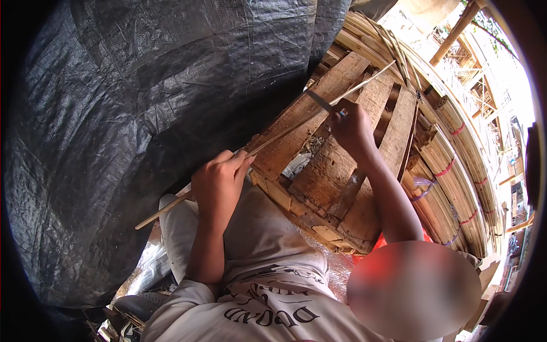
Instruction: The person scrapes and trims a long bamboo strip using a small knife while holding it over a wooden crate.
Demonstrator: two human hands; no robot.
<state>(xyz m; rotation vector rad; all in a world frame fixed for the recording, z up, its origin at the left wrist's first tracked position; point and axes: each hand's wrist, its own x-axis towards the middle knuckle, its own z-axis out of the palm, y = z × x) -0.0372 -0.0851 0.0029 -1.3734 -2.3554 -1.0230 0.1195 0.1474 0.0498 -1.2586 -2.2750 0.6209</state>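
Note:
A long thin bamboo strip [285, 130] runs slantwise from the lower left to the upper right, over a wooden pallet [325, 176]. My left hand [219, 175] is closed round its lower part, near my knee, and the strip's near end sticks out past the wrist. Farther along, my right hand [350, 126] grips a knife [319, 100], with the blade pointing up and left. The blade lies at or just above the strip; I cannot tell whether they touch. The knife's handle is mostly hidden in the fist.
A black plastic sheet [142, 114] hangs along the left side, close to my left hand. Tied bundles of bamboo strips [450, 165] are stacked on the right, beyond the pallet. Shavings [310, 149] lie in the pallet's gaps. Something red [378, 241] shows beside my right elbow.

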